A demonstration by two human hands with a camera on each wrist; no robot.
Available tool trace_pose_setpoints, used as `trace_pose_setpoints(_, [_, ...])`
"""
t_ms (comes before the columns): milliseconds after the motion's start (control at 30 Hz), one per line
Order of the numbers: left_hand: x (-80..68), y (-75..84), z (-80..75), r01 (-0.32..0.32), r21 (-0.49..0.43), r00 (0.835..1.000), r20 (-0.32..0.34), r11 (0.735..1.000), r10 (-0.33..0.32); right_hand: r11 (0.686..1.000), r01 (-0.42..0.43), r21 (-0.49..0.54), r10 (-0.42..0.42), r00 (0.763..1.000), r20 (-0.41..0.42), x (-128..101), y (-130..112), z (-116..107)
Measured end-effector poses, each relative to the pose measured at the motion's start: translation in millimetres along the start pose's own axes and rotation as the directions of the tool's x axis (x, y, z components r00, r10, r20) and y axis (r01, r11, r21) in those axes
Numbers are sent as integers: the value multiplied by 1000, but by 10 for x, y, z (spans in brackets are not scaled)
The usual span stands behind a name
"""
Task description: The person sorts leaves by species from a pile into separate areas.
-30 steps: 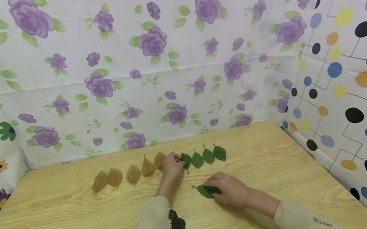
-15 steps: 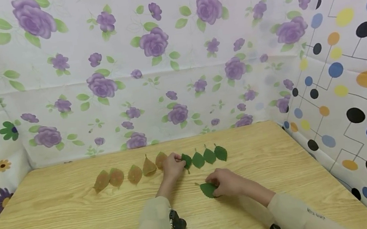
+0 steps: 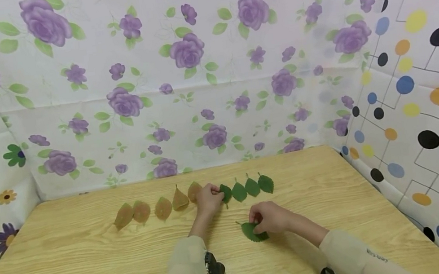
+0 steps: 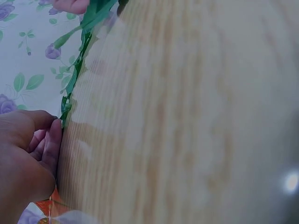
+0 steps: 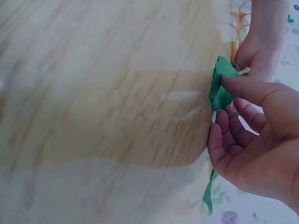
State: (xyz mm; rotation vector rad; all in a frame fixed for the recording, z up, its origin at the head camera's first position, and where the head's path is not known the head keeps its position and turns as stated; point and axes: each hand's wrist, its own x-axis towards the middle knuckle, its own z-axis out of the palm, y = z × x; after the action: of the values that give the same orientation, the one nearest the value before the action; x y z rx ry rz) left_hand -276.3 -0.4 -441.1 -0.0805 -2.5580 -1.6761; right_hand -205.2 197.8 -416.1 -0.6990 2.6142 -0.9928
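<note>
My left hand (image 3: 208, 199) sits at the middle of a row of leaves on the table (image 3: 75, 262), fingers curled and pinching the edge of the nearest green leaf (image 3: 226, 193) against the wood. To the left of that hand lie the brown leaves (image 3: 142, 211), dry-looking and russet, five of them side by side with their tips toward the floral backdrop (image 3: 195, 67). To its right run the green leaves, four in a line, small, oval, saw-edged, each with a short stalk. In the left wrist view my fingers (image 4: 49, 149) are bunched tight at the table's surface beside the thin green edge of the row.

Nearer to me and a little right, my right hand (image 3: 269, 217) grips a loose green leaf (image 3: 253, 231), which lies on the table apart from the row. It is a deep, flat green with a toothed rim and a thin stem pointing left. In the right wrist view my thumb and fingertips (image 5: 243, 88) close on that leaf (image 5: 219, 88), its edge lifted and slightly crumpled off the wood.
</note>
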Motion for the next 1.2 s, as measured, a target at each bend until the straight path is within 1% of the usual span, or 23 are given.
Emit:
trace_pose_setpoints(167, [10,-10,13,0,35,1000,-18,999,1,997,1,71,2,1000,-31,19,37,-66])
trace_pose_setpoints(267, [19,-19,14,7,40,1000,-24,999,-6,993,-19,114,26,998,-63,37,39,-150])
trace_pose_setpoints(400, [14,-11,7,12,38,1000,-23,999,-11,982,-58,181,81,989,-122,80,40,-316])
trace_pose_setpoints(500, [5,-2,0,7,44,1000,-29,999,-6,969,-58,240,103,978,-180,133,64,-485])
trace_pose_setpoints(600, [10,0,2,4,51,999,-37,999,-2,958,-59,279,133,958,-255,184,119,-681])
trace_pose_setpoints(700, [23,-8,11,-3,61,999,-47,998,6,949,-91,303,192,927,-323,219,204,-864])
trace_pose_setpoints(833, [41,-25,24,-17,77,998,-65,997,22,919,-145,368,285,887,-363,245,360,-1018])
trace_pose_setpoints(967, [43,-31,23,-25,92,996,-79,995,32,876,-177,449,363,855,-371,249,529,-1039])
trace_pose_setpoints(1100, [29,-14,12,-28,92,997,-70,995,34,822,-206,531,446,812,-376,211,676,-1003])
trace_pose_setpoints(1200, [22,-8,6,-31,97,997,-65,995,37,795,-222,565,491,782,-384,174,761,-973])
